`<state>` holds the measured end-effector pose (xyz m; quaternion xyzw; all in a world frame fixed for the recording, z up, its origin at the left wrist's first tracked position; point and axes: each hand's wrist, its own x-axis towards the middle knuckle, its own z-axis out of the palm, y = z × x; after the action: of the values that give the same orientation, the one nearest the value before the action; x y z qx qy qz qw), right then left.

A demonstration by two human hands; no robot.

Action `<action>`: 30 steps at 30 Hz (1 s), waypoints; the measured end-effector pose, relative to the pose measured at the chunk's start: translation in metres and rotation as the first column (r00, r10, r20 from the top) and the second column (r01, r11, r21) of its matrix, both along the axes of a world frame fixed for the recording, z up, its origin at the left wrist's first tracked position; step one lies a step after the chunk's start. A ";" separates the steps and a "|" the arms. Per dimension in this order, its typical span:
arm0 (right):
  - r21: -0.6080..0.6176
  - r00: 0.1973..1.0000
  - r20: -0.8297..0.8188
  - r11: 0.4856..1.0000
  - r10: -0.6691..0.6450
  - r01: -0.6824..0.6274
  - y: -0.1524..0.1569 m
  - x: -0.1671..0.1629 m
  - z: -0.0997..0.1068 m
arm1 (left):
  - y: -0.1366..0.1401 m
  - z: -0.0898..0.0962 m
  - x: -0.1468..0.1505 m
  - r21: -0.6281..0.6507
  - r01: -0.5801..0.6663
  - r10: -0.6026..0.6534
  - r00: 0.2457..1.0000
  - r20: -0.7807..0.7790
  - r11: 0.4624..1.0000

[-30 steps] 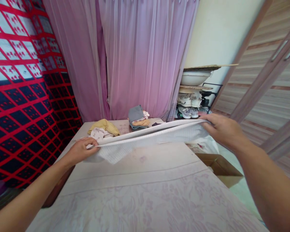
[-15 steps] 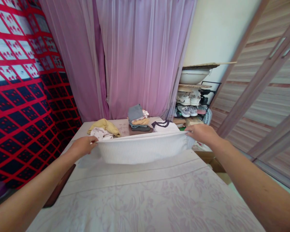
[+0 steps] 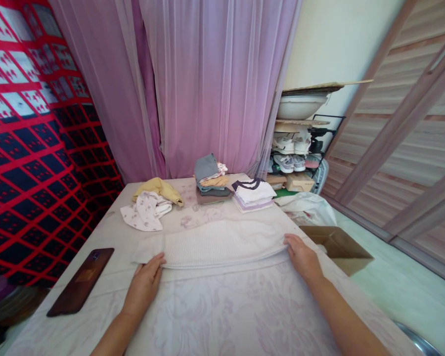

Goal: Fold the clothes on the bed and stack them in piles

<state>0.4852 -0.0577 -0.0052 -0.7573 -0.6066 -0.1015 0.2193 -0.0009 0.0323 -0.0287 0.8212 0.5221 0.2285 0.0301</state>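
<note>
Mid-frame, my left hand [image 3: 145, 283] and right hand [image 3: 303, 258], partly curled, touch the near edge of a long white ribbed cloth [image 3: 222, 244]; I can't tell whether either pinches it.

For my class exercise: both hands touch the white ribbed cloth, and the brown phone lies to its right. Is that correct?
Not quite: the brown phone lies left of the white ribbed cloth, as the head view shows. The left hand and right hand do both touch the cloth.
</note>
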 end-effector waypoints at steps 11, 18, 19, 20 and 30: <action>0.009 0.994 -0.068 0.996 -0.090 0.090 -0.011 -0.010 -0.023 | 0.005 -0.003 -0.026 -0.030 -0.108 0.107 0.994 -0.028 0.994; 0.042 0.995 -0.052 0.995 -0.088 0.091 -0.013 -0.008 -0.029 | -0.008 0.013 -0.038 -0.021 -0.174 0.174 0.985 -0.023 0.985; 0.061 0.995 -0.041 0.994 -0.092 0.094 -0.012 -0.006 -0.033 | -0.008 0.016 -0.043 -0.029 -0.213 0.213 0.977 -0.019 0.977; 0.082 0.995 -0.029 0.992 -0.097 0.099 -0.011 -0.004 -0.037 | -0.007 0.019 -0.048 -0.041 -0.256 0.256 0.967 -0.011 0.966; 0.149 0.994 0.047 0.985 -0.097 0.089 -0.006 0.010 -0.056 | 0.006 0.029 -0.063 -0.283 -0.385 0.418 0.906 0.064 0.878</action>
<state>0.4949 -0.0636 -0.0616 -0.7637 -0.5670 -0.1765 0.2530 -0.0637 0.0386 0.0003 0.6676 0.7040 0.2084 0.1233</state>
